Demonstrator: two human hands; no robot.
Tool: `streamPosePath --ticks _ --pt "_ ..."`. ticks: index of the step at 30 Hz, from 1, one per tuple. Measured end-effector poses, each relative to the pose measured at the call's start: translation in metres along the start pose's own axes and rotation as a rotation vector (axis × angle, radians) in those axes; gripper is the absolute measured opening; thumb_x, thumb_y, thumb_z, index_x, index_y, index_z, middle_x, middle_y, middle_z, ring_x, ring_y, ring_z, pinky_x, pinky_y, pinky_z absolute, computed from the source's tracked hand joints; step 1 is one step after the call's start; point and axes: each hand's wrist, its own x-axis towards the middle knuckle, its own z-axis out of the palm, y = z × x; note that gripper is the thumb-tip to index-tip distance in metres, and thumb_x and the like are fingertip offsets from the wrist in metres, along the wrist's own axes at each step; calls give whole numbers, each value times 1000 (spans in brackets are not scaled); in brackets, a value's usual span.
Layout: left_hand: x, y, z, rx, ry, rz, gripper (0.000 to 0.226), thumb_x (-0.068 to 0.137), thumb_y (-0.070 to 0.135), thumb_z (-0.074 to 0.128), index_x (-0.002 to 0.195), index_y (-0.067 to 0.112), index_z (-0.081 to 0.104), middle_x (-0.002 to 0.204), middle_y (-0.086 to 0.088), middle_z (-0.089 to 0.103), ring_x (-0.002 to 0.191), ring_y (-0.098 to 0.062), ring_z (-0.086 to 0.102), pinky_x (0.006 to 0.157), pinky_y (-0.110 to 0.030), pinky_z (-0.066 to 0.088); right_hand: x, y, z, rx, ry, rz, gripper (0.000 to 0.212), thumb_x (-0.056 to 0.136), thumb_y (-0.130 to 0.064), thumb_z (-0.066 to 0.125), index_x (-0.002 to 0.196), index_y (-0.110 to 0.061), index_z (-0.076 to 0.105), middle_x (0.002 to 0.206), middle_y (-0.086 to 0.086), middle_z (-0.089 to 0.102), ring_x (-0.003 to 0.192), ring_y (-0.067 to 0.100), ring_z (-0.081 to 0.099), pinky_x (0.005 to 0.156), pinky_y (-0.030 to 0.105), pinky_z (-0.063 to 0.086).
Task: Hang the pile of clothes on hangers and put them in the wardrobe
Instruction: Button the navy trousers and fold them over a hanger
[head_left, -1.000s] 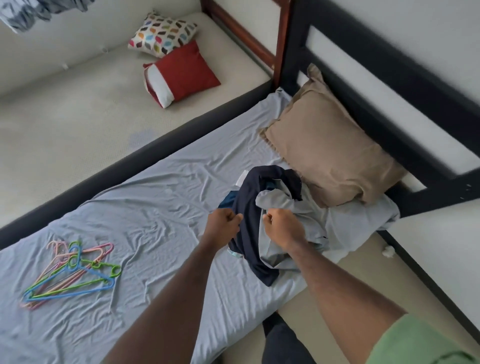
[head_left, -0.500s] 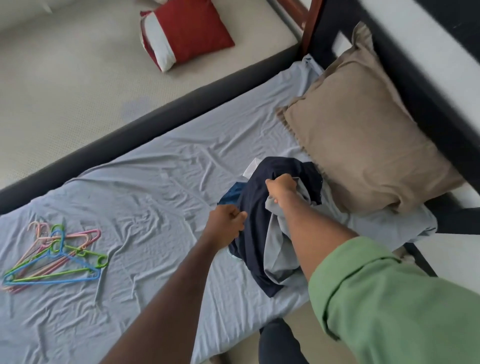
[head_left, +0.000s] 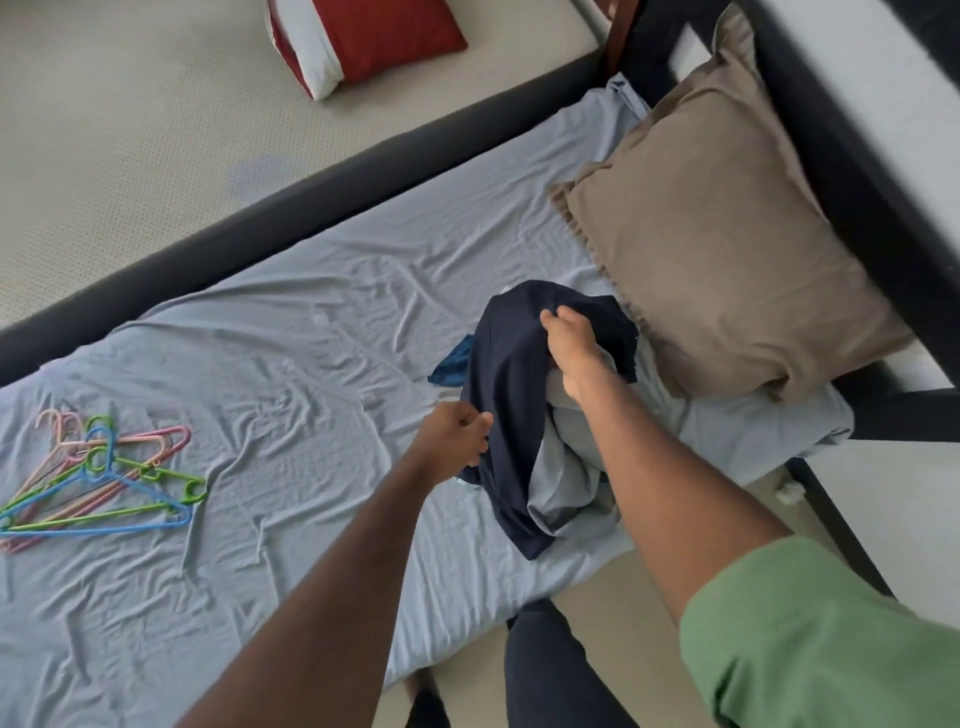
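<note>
A dark navy garment (head_left: 506, 395) is draped over a small pile of clothes on the blue-grey bed sheet (head_left: 291, 332). A light grey garment (head_left: 563, 478) lies under it, and a teal piece (head_left: 453, 361) pokes out at the left. My left hand (head_left: 457, 434) grips the navy garment's lower left edge. My right hand (head_left: 569, 345) pinches the navy fabric near the top of the pile. A bundle of coloured plastic hangers (head_left: 98, 475) lies on the sheet at far left, apart from both hands.
A tan pillow (head_left: 727, 244) lies right of the pile against the dark bed frame (head_left: 852, 171). A red and white cushion (head_left: 363, 36) rests on the beige mattress (head_left: 130, 135) beyond the black rail. My dark trouser leg (head_left: 556, 670) stands at the bed's near edge.
My right hand moved from the grey fabric up and away to the top of the navy garment. The view shifted closer and lower. My left hand kept its grip.
</note>
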Motion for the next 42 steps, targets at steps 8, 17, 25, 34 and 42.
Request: streamPosePath --ticks 8,17,25,34,42 --pt "-59 0 -2 -151 -107 -68 45 107 51 30 126 19 56 118 -7 64 92 -17 62 66 -30 47 -138 -38 -68 698 -281 27 33 103 -17 51 132 -5 61 132 14 67 122 27 63 99 36 51" --pt "-132 16 -42 -730 -241 -29 35 105 27 45 135 10 53 111 -9 64 117 -33 59 72 -33 53 -319 -19 -37 247 -507 60 20 58 -13 63 46 -24 49 54 -11 46 51 4 42 53 22 33" --pt "-147 -36 -61 -379 -592 152 53 83 -16 54 126 13 63 112 -13 70 115 -34 61 88 -34 53 -318 22 7 718 -168 351 63 84 -60 69 122 -10 72 113 18 74 108 34 70 99 49 54" --pt "-156 -51 -133 -343 -101 -32 96 76 94 32 92 6 67 90 -13 70 84 -29 65 76 -41 51 -349 5 28 619 -206 70 47 79 23 55 113 -6 70 110 16 75 105 33 70 92 43 56" --pt "-186 21 -121 -803 -625 208 52 90 42 69 121 0 66 119 -24 68 111 -32 67 94 -43 55 -361 -36 -3 526 -127 -34 21 50 0 48 66 -8 59 70 10 53 71 28 46 63 31 42"
